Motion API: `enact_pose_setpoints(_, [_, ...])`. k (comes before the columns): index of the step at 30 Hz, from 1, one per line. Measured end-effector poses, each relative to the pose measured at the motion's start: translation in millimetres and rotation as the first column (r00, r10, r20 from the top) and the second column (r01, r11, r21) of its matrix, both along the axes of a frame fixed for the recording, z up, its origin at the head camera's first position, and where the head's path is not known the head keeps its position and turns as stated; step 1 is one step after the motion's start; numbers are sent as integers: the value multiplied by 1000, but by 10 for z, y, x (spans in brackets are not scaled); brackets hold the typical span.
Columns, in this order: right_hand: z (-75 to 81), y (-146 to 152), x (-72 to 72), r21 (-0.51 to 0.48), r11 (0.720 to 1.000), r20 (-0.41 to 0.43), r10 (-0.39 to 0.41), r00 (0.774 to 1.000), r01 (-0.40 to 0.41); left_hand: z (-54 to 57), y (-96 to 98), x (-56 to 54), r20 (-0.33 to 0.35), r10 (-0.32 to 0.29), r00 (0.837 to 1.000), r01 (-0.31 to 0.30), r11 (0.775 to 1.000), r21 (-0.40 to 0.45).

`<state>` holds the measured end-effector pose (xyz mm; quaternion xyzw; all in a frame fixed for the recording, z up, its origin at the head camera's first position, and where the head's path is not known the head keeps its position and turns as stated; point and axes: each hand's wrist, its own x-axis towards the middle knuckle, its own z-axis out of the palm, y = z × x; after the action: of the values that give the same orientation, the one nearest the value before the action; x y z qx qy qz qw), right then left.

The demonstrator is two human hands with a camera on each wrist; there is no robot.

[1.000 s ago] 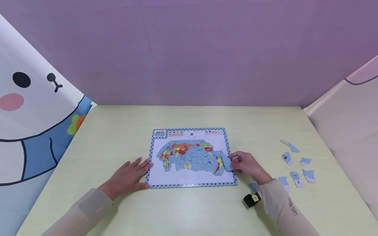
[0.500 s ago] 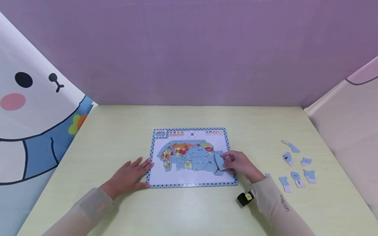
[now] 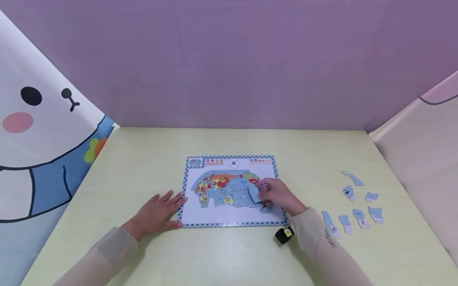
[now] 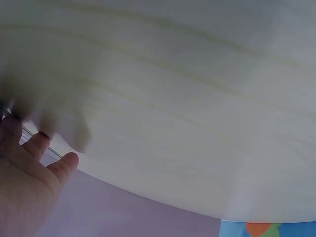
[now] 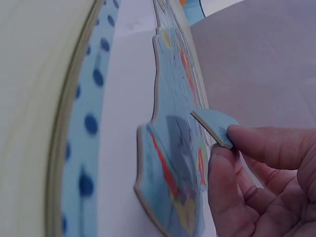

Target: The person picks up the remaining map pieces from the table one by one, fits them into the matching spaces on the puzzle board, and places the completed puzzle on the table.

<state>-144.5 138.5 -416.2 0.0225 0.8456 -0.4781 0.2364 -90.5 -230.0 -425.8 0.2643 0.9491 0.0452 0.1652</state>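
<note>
Pinched in its fingers, the right hand (image 3: 280,195) has carried a blue puzzle piece (image 3: 254,192) leftward from the right edge of the world-map board (image 3: 232,217) to above the assembled map section (image 3: 222,181), where it is tilted and unseated. The left hand (image 3: 156,212) lies with fingers spread, touching the board's left edge.

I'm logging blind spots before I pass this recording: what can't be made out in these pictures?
Head view: part of the map, hidden by the right hand and its pinched piece.
Head view: the small print on the board, too small to read.
Left wrist view: the left hand, cut off by the left and bottom edges.
Right wrist view: the board, cut off by the top and bottom edges.
</note>
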Motion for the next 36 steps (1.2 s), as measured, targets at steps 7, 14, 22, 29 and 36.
enact_pose_setpoints(7, [-13, -188, -14, -4, 999, 4, 34, 999, -34, -10, -5, 7, 8, 8, 1000, -7, 1000, -10])
enact_pose_setpoints(14, [1, -396, -27, -29, 996, -16, 79, 997, -79, -19, -38, 42, -5, 7, 1000, -7, 1000, 19])
enact_pose_setpoints(22, [-31, -536, 6, -58, 995, -29, 86, 996, -87, -21, -21, 10, -9, -6, 1000, 6, 1000, 10])
enact_pose_setpoints(29, [-36, -682, 25, -38, 996, -30, 79, 996, -80, 3, -2, 8, -24, -15, 1000, 15, 1000, 3])
enact_pose_setpoints(36, [-41, -855, 48, -45, 992, -30, 120, 992, -121, 4, 9, 22, -8, -3, 1000, 3, 1000, 13])
